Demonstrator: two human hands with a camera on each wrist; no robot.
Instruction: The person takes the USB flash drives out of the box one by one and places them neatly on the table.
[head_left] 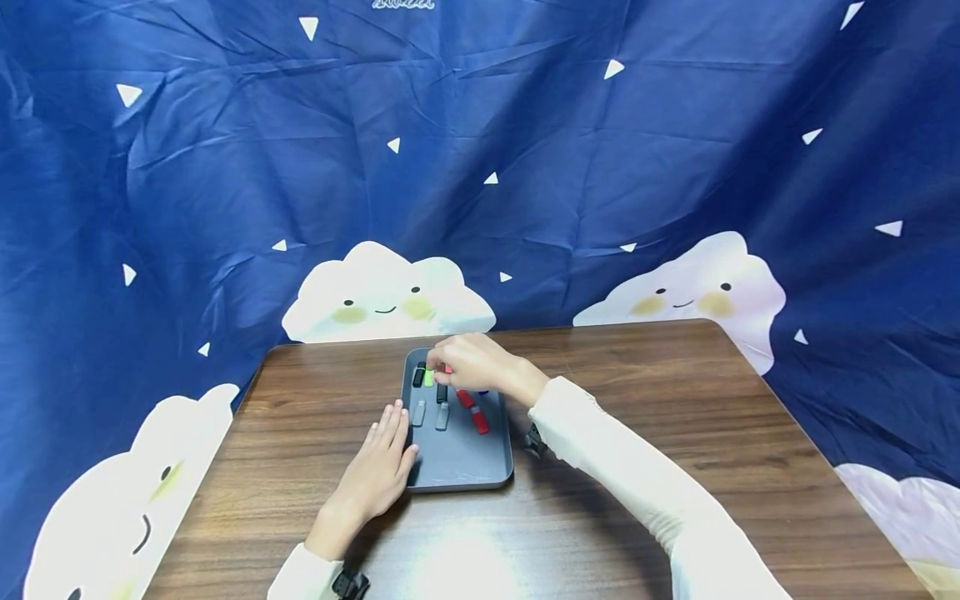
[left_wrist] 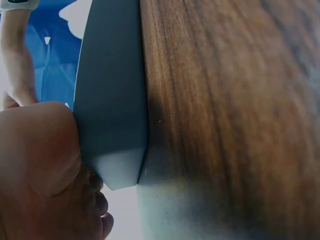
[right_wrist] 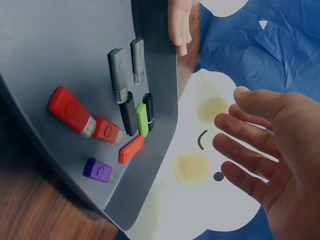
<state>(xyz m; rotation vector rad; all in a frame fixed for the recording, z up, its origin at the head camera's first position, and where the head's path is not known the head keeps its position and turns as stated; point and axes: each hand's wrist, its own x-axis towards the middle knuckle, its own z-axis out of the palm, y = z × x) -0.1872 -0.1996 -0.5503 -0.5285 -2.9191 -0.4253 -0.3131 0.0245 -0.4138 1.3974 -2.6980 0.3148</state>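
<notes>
Grey shallow rectangular tray (head_left: 459,467) rests against the left hand's (head_left: 378,467) straight fingers, likely for steadying, its variously coloured oblong USB sticks (right_wrist: 128,119) lying below the right hand's (head_left: 478,364) empty, slightly spread fingers, probably hovering to avoid nudging.

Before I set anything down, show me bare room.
Free: near end of the grey rectangular tray, bordered by red and grey USB sticks; brown wooden table right of the white right sleeve. Crowded: the tray's far half, sticks clustered by the right fingers.
</notes>
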